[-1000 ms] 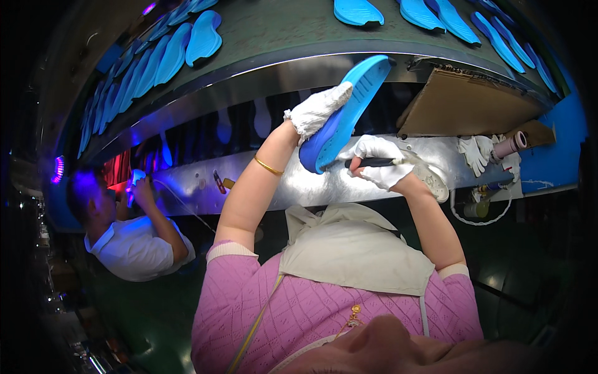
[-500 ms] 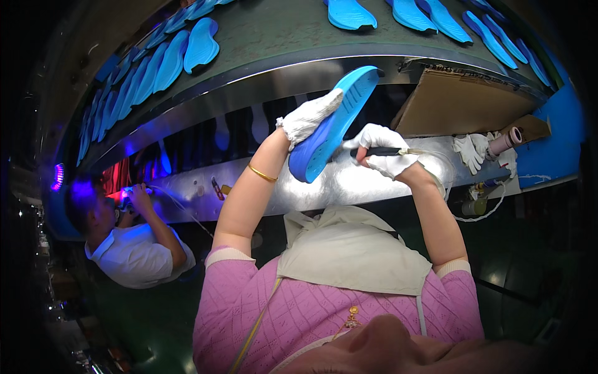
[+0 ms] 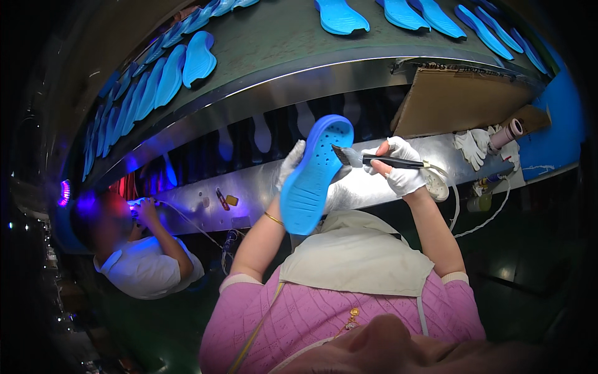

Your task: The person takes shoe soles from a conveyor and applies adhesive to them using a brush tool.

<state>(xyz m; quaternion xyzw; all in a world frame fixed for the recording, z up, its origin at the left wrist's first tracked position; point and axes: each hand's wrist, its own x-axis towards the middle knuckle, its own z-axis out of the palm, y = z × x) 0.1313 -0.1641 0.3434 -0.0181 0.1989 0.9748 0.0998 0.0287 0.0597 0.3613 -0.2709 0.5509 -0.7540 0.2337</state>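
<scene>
Head view: steel bench [image 3: 249,187] beneath, blue sole [image 3: 314,177] held up above it. My left hand [image 3: 291,165], partly hidden, clasps the sole from behind; my right hand [image 3: 403,179] pinches a brush [image 3: 369,160], bristles [image 3: 340,155] at the holed end.

Dark green surface [image 3: 268,50] above a metal bench [image 3: 252,186]
Blue soles [image 3: 200,57] lie along the top; white gloves [image 3: 471,148] rest on the bench at right.

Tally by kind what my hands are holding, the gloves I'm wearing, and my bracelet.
Blue sole, in the left hand: 1
Brush, in the right hand: 1
White gloves, worn: 2
Gold bracelet: 1
Total: 5
</scene>
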